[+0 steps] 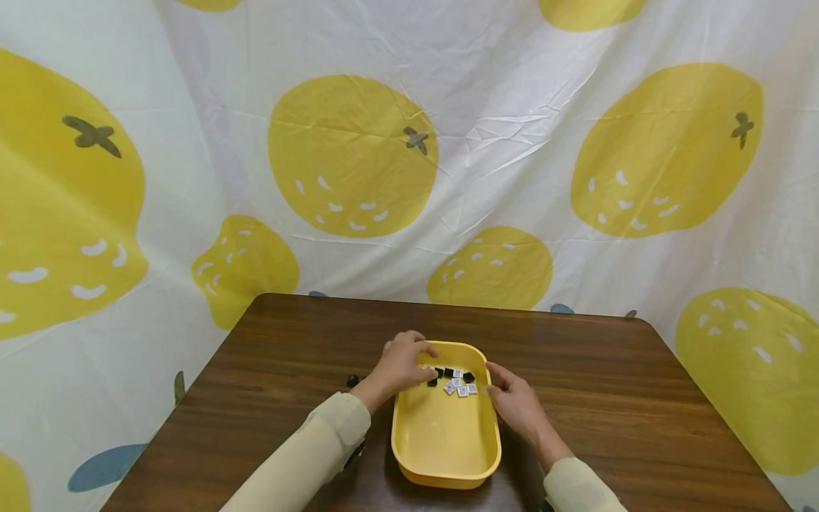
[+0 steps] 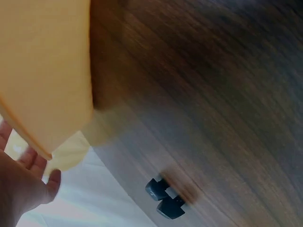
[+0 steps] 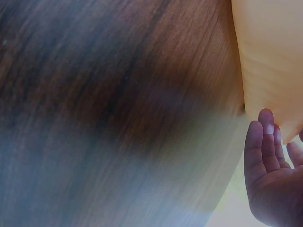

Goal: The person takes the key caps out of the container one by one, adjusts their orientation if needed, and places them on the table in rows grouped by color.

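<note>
A yellow plastic tray (image 1: 448, 441) stands on the table. Toward its far end lie several small square tiles (image 1: 463, 391), some white-faced with dark print and some black. My left hand (image 1: 402, 361) reaches over the far left rim, its fingers loosely bent and thumb apart, close to the black tiles (image 1: 439, 372). No thing shows between its fingers; part of them is hidden behind the tray wall in the left wrist view. My right hand (image 1: 517, 404) holds the tray's right rim, thumb at the rim and fingers (image 3: 268, 142) along the outer wall.
Small black pieces (image 2: 164, 197) lie on the brown wooden table (image 1: 601, 398) left of the tray, partly behind my left forearm in the head view. A white curtain with yellow lemons (image 1: 352, 156) hangs behind and beside the table.
</note>
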`<state>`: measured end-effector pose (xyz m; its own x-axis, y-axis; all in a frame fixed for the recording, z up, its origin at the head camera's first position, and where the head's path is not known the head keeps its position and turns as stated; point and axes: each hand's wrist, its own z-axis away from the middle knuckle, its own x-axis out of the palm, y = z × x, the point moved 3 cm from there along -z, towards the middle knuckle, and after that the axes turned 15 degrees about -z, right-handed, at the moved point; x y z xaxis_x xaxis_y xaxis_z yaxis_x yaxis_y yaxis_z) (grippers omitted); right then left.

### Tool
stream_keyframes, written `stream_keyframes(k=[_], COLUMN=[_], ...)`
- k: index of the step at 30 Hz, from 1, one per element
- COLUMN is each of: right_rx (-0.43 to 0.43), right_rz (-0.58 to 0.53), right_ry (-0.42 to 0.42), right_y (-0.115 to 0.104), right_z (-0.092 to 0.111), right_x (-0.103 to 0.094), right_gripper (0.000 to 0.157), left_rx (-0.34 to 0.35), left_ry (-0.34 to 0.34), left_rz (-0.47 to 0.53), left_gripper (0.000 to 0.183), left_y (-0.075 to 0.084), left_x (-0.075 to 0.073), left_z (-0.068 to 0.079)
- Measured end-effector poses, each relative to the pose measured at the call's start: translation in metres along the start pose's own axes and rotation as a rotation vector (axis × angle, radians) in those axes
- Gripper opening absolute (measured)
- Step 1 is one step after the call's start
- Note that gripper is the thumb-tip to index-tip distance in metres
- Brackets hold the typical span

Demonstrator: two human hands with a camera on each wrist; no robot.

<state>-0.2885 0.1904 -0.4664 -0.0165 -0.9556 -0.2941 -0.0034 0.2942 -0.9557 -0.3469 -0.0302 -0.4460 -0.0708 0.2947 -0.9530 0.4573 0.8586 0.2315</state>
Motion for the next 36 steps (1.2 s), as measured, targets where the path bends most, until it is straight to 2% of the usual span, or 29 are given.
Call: stream_keyframes(k=[8,16,22,32,36], right_rx=[-0.005,-0.004,-0.006,0.002,0.001], right_rz=[-0.001,-0.002,-0.012,0.003,0.003], right_ry=[0.005,0.006,0.007,0.009,0.007], right_y=[-0.002,-0.003,-0.003,-0.001,-0.001], right_z=[0.002,0.003,0.003,0.001,0.001], right_x=[0.001,0.001,0.001,0.001,0.001], right_gripper=[0.049,0.049,0.049,0.049,0.049], left_rx=[0.007,0.014,0.047,0.085,0.087], left_ry=[-0.053,-0.096,-0.121,-0.151,-0.162], left_rz=[-0.178,-0.405,-0.538,-0.685,-0.713], left_gripper=[0.029,0.026,0.023,0.020,0.018], left_y=[-0.001,0.003,0.008,0.016,0.017], left_x=[0.011,0.025,0.027,0.027,0.026], left_z=[0.000,-0.010,-0.014,-0.015,-0.014])
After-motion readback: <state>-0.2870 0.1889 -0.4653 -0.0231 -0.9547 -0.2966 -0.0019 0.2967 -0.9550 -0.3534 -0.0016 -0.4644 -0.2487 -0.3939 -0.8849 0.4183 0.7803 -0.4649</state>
